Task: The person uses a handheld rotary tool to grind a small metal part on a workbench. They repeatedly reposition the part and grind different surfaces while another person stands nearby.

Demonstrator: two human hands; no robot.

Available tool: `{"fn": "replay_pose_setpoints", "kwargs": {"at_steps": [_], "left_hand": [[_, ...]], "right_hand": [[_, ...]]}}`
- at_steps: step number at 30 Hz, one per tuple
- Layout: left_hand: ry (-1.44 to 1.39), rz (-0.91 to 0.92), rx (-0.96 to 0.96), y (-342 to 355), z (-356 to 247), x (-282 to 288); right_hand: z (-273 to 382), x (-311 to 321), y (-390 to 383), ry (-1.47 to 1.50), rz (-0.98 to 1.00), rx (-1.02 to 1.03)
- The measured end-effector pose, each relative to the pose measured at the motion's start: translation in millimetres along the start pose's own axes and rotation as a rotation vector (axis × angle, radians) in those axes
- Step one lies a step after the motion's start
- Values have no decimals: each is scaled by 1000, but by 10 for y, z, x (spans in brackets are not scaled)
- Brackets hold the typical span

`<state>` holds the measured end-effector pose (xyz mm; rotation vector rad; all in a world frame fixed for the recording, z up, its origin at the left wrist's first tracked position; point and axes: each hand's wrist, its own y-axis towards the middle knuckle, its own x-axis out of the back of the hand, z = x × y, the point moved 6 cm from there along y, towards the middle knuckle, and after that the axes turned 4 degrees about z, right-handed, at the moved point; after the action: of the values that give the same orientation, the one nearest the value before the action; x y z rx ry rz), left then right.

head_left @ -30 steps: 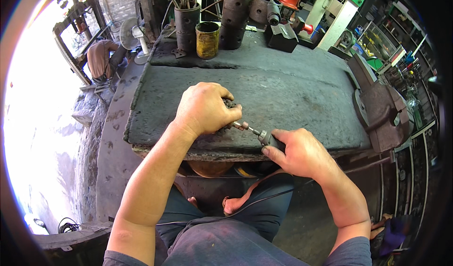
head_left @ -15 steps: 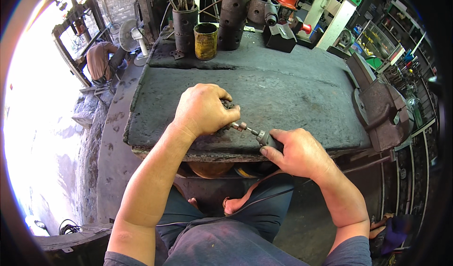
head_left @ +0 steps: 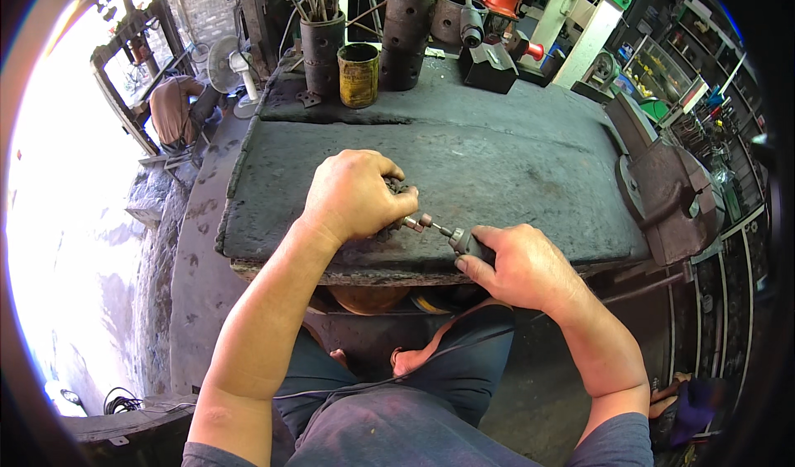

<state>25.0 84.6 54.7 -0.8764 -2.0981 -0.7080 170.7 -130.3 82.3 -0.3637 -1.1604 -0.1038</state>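
My left hand (head_left: 352, 194) is closed around a small dark metal part (head_left: 394, 187) just above the near edge of the grey, scarred workbench (head_left: 530, 177); the hand hides most of the part. My right hand (head_left: 526, 268) grips a grey rotary tool (head_left: 464, 241), its shiny shank pointing left toward the part. A small cylindrical tip (head_left: 425, 220) sits by the part; whether they touch I cannot tell. A cable runs across my lap.
At the back stand metal cylinders (head_left: 323, 57) with rods, a yellow can (head_left: 358, 78) and a black box (head_left: 489, 74). A heavy vise (head_left: 667, 202) is at the right. A bent-over person (head_left: 174, 111) is at upper left near a fan (head_left: 228, 65). Purple cloth lies lower right.
Both hands, with the part and the tool, have shifted very slightly left. The bench and surroundings sit slightly differently in the view; the grips are unchanged.
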Motion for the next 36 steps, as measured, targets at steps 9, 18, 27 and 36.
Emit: {"fn": "replay_pose_setpoints", "kwargs": {"at_steps": [9,18,27,36], "left_hand": [[2,-10,-10,2,5,-5],[7,-13,-10,2,-8,10],[-7,-2,0,4,-2,-6],[-6,8,12,1,-9,2]], "right_hand": [[44,-82,-56,-31,85,27],[-33,12,-2,17,-34,16],[49,-22,-40,-6,-21,31],[78,-20,-16,-35,-19,41]]}}
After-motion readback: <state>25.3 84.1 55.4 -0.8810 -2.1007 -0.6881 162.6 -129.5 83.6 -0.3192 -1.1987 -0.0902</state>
